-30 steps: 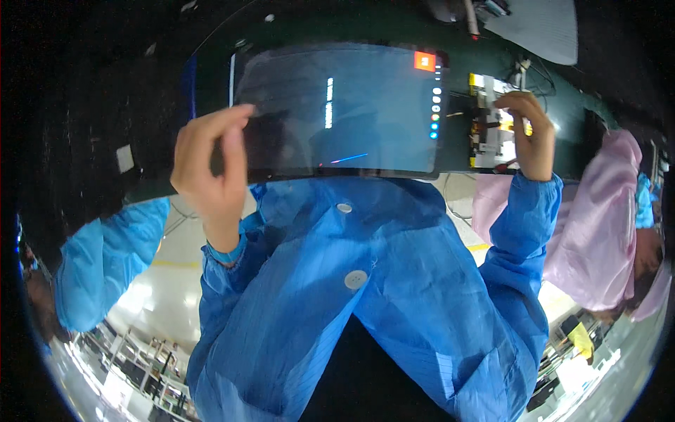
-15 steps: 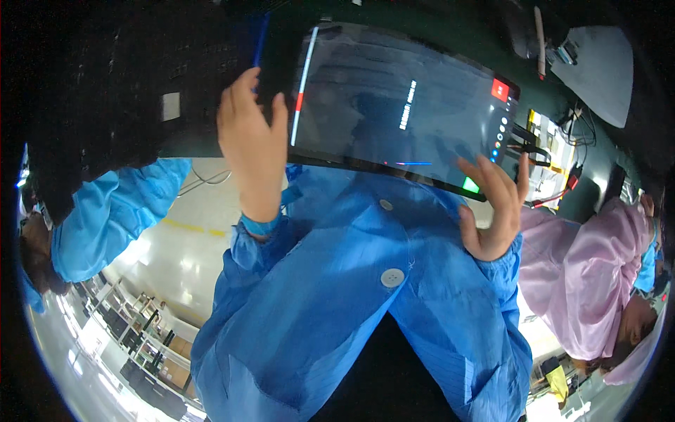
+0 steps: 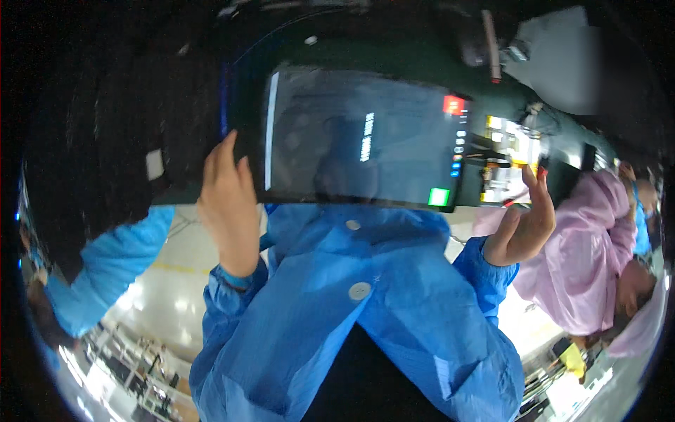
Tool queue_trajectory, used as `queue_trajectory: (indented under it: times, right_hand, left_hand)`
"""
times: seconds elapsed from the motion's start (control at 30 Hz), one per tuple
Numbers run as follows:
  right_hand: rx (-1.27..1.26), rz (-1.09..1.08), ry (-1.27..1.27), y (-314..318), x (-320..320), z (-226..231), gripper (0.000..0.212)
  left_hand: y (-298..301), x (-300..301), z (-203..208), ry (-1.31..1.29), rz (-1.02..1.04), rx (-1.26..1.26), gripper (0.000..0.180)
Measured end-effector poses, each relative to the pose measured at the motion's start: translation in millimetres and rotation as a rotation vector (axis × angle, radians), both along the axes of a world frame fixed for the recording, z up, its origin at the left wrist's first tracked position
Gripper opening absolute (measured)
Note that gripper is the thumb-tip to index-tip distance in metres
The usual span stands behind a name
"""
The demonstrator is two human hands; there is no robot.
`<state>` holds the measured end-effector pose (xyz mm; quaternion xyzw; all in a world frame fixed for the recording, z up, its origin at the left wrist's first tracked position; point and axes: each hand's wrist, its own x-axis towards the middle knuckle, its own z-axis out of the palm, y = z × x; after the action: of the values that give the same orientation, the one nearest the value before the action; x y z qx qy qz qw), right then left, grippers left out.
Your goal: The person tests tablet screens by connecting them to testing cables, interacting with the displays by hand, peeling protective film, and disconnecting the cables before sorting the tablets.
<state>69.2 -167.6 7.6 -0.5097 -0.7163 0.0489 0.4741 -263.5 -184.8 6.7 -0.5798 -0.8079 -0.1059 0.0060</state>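
Note:
A tablet (image 3: 316,148) with a dark lit screen lies on the green work surface in front of me. Its screen carries a white strip down the left side, a red patch at the upper right and a green patch at the lower right. Just left of the tablet hovers my left hand (image 3: 228,211), fingers stretched and thumb apart, with nothing in it. My right hand (image 3: 524,228) is raised off the tablet's lower right corner. Its thumb and fingers are apart and it holds nothing. Both wrists come out of blue sleeves.
Black cables plug in near the tablet's right edge, beside a white and yellow device (image 3: 503,151) with red leads. A pale grey panel (image 3: 555,63) stands at the far right. Co-workers sit on both sides, one in a blue sleeve (image 3: 123,257), one in a pink coat (image 3: 569,260).
My right hand has moved right, away from the screen's lower right corner. The red segment on the white strip is gone. The whole view has shifted, so the tablet sits lower and more level.

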Motion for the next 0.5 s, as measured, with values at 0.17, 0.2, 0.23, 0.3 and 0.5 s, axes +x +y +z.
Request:
queue_trajectory:
  times: [0.17, 0.2, 0.23, 0.3, 0.5]
  right_hand:
    - [-0.117, -0.194, -0.065, 1, 62, 5, 0.028]
    - [-0.105, -0.135, -0.262, -3, 74, 3, 0.032]
    - [-0.23, -0.123, -0.316, -11, 81, -2, 0.034]
    - [-0.348, -0.074, -0.402, -25, 92, -15, 0.038]
    - [-0.381, -0.035, -0.351, -31, 107, -36, 0.03]
  left_hand:
    - [13, -4, 0, -0.049, 0.028, 0.044, 0.029]
    - [15, -6, 0, -0.074, 0.002, 0.076, 0.028]
    - [17, -7, -1, -0.076, -0.021, 0.095, 0.028]
    - [18, -8, 0, -0.075, -0.008, 0.083, 0.028]
    - [21, 32, 15, -0.223, -0.444, 0.282, 0.03]
